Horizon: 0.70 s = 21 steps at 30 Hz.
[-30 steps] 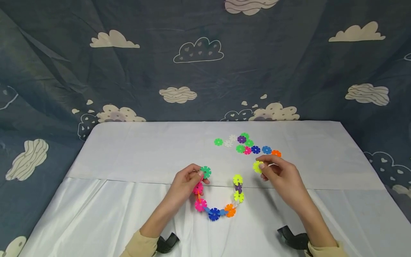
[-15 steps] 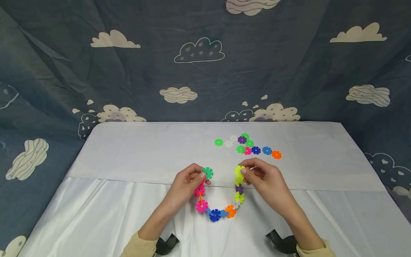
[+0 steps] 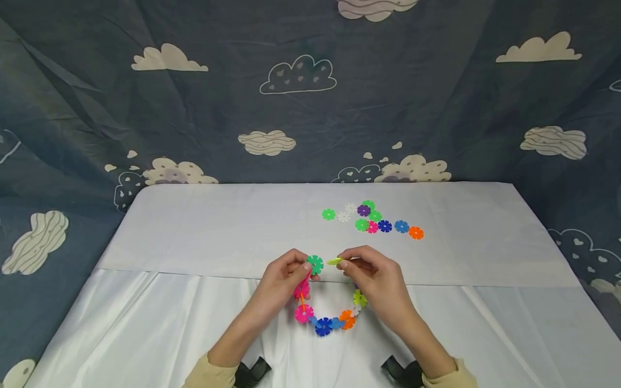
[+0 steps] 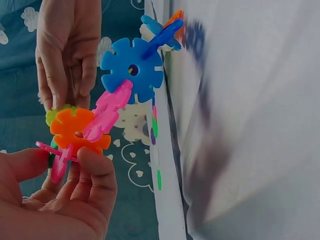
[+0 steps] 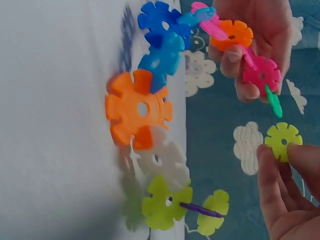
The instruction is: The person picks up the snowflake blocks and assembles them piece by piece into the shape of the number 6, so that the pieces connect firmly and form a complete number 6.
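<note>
My left hand (image 3: 283, 283) pinches one end of a chain of interlocking flower-shaped plastic discs, close to its end piece, a green disc (image 3: 316, 264). From there the chain curves down through pink, orange and blue discs (image 3: 323, 326) and back up on the right. Its other end, a yellow disc (image 5: 213, 212) on a purple one (image 5: 202, 209), hangs free in the right wrist view. Between thumb and fingers my right hand (image 3: 378, 280) pinches a separate yellow disc (image 5: 283, 141), seen edge-on in the head view. A small gap parts it from the green disc.
Several loose discs lie farther back on the white-covered table (image 3: 218, 226), among them green, white, purple, pink, blue and an orange disc (image 3: 415, 233). A dark cloud-print cloth (image 3: 301, 124) hangs behind the table. Black straps (image 3: 252, 372) show at the wrists.
My right hand has carried its yellow disc leftward, past the chain's yellow end, to beside the green disc, turning it edge-on. My left hand keeps its grip in nearly the same place.
</note>
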Each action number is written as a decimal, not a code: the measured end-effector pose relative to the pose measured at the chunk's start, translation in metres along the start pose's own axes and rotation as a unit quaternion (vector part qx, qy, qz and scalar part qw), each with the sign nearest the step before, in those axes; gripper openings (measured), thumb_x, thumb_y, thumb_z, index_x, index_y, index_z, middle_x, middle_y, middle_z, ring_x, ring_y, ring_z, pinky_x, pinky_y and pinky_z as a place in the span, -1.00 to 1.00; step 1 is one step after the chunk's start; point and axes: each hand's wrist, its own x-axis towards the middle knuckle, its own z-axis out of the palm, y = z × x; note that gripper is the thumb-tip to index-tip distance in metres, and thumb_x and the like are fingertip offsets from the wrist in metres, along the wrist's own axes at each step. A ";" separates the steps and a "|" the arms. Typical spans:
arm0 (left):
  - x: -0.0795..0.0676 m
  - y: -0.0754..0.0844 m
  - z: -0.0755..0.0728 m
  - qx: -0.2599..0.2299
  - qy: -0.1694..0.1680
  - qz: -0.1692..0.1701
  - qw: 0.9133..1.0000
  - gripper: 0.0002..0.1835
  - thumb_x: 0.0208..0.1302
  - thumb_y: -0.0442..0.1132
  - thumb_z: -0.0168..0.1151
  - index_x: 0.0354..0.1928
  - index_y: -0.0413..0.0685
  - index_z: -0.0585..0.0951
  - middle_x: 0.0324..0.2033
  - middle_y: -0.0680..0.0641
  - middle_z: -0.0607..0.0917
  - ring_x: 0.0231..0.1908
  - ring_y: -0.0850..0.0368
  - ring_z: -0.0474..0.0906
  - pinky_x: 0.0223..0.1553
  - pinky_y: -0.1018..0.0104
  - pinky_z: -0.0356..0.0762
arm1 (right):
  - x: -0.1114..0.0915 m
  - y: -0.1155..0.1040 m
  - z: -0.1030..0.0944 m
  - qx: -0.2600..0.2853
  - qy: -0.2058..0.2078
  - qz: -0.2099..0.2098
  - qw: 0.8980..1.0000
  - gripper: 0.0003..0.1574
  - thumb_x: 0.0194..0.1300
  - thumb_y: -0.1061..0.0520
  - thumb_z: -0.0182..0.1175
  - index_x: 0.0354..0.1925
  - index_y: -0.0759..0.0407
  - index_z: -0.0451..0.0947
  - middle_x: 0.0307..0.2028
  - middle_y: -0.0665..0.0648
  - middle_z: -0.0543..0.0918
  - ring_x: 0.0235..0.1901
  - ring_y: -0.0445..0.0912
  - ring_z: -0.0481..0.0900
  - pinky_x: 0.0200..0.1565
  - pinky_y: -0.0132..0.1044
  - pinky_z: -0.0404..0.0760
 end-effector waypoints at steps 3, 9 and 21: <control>-0.001 0.000 0.002 -0.007 -0.002 0.001 1.000 -0.79 0.48 -0.14 0.11 -0.08 -0.16 0.53 -0.28 -0.20 0.69 -0.42 0.04 0.55 -0.30 0.36 0.46 | -0.001 0.000 0.004 0.010 0.005 -0.004 1.000 -0.82 0.29 0.20 0.31 -0.14 -0.02 0.64 -0.22 -0.06 0.67 -0.24 0.04 0.71 -0.17 -0.29 0.66; 0.000 -0.003 0.006 -0.012 -0.002 0.006 1.000 -0.78 0.48 -0.14 0.11 -0.13 -0.20 0.52 -0.33 -0.28 0.65 -0.50 0.05 0.52 -0.39 0.39 0.44 | -0.002 0.003 0.010 0.034 0.006 -0.023 0.999 -0.85 0.29 0.20 0.31 -0.15 0.04 0.65 -0.23 -0.03 0.68 -0.23 0.09 0.70 -0.15 -0.29 0.66; 0.001 -0.006 0.011 -0.039 0.012 0.006 0.999 -0.81 0.44 -0.24 0.15 -0.25 -0.26 0.50 -0.39 -0.28 0.68 -0.55 0.14 0.48 -0.41 0.42 0.39 | -0.002 0.006 0.018 0.085 0.007 -0.034 0.996 -0.89 0.30 0.33 0.25 -0.19 0.22 0.62 -0.22 0.10 0.69 -0.22 -0.03 0.70 -0.12 -0.26 0.65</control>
